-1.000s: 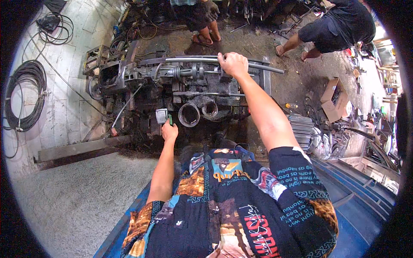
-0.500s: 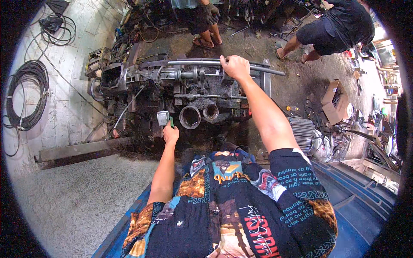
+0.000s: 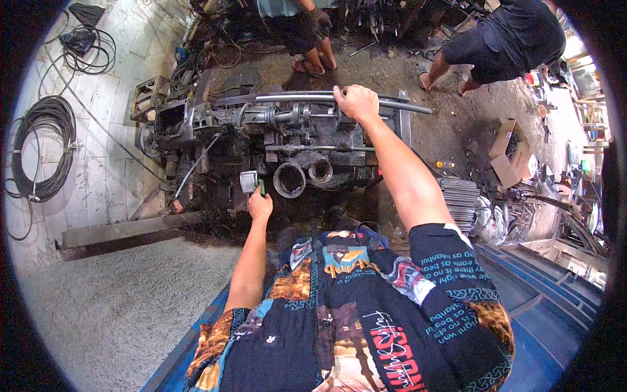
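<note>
In front of me stands a dark, greasy lathe-like machine (image 3: 287, 117). My right hand (image 3: 357, 103) is closed over a long grey metal bar (image 3: 405, 106) that lies across its far side. My left hand (image 3: 260, 205) is closed at a small green handle (image 3: 261, 187), beside a pale grey box (image 3: 248, 181) on the machine's near side; the fingertips are partly hidden. Just right of that hand are a wide metal ring (image 3: 289, 180) and a smaller ring (image 3: 320, 171). A thin rod (image 3: 313, 148) runs across behind them.
Two other people stand beyond the machine; one wears a dark glove (image 3: 319, 23). A black hose coil (image 3: 44, 149) lies at left, and a beam (image 3: 130, 228) borders the pale floor. At right are an open cardboard box (image 3: 509, 153), a ribbed metal stack (image 3: 460, 204) and a blue metal frame (image 3: 535, 313).
Both my hands keep their places and grips. The person at the far right has shifted slightly, and the view has moved a little.
</note>
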Demonstrator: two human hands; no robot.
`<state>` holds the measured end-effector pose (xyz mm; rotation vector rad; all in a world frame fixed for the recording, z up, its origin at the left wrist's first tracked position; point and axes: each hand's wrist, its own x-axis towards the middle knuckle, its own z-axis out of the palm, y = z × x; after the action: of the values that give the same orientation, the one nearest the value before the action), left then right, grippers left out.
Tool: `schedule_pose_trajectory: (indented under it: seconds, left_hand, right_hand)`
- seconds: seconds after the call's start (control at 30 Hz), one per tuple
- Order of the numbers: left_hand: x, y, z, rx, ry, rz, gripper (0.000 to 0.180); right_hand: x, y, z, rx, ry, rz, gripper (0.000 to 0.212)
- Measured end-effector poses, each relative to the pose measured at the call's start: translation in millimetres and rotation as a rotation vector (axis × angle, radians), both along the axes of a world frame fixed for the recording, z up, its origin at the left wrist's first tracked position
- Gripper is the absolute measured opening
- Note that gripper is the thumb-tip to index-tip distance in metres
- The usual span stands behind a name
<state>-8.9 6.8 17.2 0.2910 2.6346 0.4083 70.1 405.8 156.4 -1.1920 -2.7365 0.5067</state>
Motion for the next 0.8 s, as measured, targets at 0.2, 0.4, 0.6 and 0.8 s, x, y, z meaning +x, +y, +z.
schedule_pose_trajectory:
  seconds: [0.2, 0.4, 0.6, 0.8]
  left_hand:
    - [2, 2, 2, 0.021, 0.03, 0.01, 0.047]
    - [3, 3, 2, 0.009, 0.023, -0.001, 0.047]
    - [4, 9, 11, -0.043, -0.05, 0.032, 0.048]
    - [4, 9, 8, 0.003, 0.017, 0.013, 0.048]
  right_hand:
    - [13, -2, 0, 0.072, 0.087, 0.14, 0.064]
    - [19, 5, -8, 0.128, 0.08, 0.233, 0.049]
    - [16, 7, -13, 0.162, 0.017, 0.176, 0.029]
    - [13, 5, -12, 0.178, 0.03, 0.154, 0.023]
